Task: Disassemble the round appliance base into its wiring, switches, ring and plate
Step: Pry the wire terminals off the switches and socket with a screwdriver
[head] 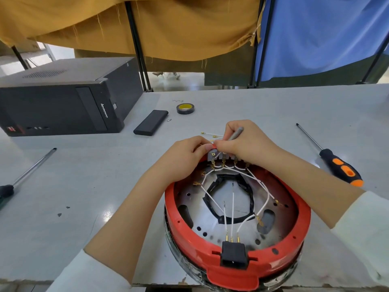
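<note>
At twelve o'clock of the red base (235, 268), left hand (185, 159) pinches the switches (219, 155); right hand (246, 142) grips a metal tool (235, 133). Prying hard may tear the white wires (231, 171).

I am wearing white long sleeves, the left sleeve (88, 275) and the right sleeve (362, 232) both pushed up, leaving my forearms bare. My left hand (185, 159) and right hand (246, 142) are wearing no gloves.
</note>
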Demonstrator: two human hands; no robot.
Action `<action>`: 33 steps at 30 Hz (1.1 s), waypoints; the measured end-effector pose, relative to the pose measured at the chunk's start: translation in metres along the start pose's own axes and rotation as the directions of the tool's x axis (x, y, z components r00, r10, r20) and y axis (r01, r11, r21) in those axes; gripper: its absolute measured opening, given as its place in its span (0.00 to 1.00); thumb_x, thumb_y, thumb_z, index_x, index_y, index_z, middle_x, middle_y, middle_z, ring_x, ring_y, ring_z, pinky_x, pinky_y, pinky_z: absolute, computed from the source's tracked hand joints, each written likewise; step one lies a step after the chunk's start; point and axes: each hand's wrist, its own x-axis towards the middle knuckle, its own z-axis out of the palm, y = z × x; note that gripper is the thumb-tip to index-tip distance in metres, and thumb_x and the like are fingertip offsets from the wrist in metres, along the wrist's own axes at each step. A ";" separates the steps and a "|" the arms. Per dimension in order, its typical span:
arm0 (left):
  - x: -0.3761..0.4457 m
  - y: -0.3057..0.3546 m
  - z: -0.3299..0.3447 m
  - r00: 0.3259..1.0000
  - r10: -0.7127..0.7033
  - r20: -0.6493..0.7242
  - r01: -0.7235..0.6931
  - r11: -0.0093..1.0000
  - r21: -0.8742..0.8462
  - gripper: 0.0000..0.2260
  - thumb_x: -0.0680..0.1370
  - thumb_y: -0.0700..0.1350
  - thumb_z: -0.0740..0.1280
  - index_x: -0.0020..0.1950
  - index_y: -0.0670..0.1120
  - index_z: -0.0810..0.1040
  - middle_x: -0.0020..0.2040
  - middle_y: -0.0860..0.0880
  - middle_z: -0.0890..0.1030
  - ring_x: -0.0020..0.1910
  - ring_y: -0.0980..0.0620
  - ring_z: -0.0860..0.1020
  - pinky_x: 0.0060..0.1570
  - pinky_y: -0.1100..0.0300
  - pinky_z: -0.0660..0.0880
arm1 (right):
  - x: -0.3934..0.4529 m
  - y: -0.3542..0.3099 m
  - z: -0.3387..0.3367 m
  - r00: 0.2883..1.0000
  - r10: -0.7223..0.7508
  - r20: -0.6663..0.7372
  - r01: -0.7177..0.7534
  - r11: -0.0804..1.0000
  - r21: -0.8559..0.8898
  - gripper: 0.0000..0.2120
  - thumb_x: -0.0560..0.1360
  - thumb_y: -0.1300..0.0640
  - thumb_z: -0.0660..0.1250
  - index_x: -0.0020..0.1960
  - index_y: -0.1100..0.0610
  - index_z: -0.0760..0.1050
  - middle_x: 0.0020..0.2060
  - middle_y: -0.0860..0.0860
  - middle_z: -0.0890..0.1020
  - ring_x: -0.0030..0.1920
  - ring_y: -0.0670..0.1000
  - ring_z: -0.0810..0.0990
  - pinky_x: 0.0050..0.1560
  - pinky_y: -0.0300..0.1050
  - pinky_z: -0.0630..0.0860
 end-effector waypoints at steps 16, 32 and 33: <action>-0.003 0.004 0.000 1.000 0.015 -0.008 -0.014 0.999 0.041 0.10 0.81 0.52 0.56 0.55 0.54 0.77 0.48 0.55 0.79 0.47 0.55 0.75 0.41 0.66 0.67 | 0.003 0.004 0.008 0.990 -0.054 -0.129 0.052 0.998 -0.017 0.14 0.71 0.54 0.69 0.31 0.56 0.68 0.25 0.51 0.74 0.26 0.48 0.72 0.31 0.43 0.69; -0.001 0.004 0.002 1.000 0.022 -0.010 -0.021 0.996 0.088 0.11 0.82 0.52 0.55 0.56 0.53 0.76 0.47 0.52 0.80 0.46 0.53 0.74 0.40 0.61 0.65 | 0.010 -0.009 0.004 0.999 0.032 -0.016 -0.032 0.999 -0.032 0.11 0.71 0.60 0.67 0.35 0.60 0.67 0.29 0.59 0.71 0.27 0.53 0.67 0.32 0.45 0.64; -0.002 0.004 0.002 1.000 0.023 -0.013 -0.021 0.996 0.089 0.11 0.82 0.52 0.56 0.56 0.53 0.76 0.47 0.52 0.80 0.45 0.53 0.74 0.40 0.61 0.65 | 0.011 -0.009 0.004 0.999 0.038 -0.009 -0.039 0.999 -0.036 0.12 0.71 0.60 0.67 0.34 0.59 0.66 0.29 0.59 0.71 0.27 0.52 0.66 0.31 0.45 0.65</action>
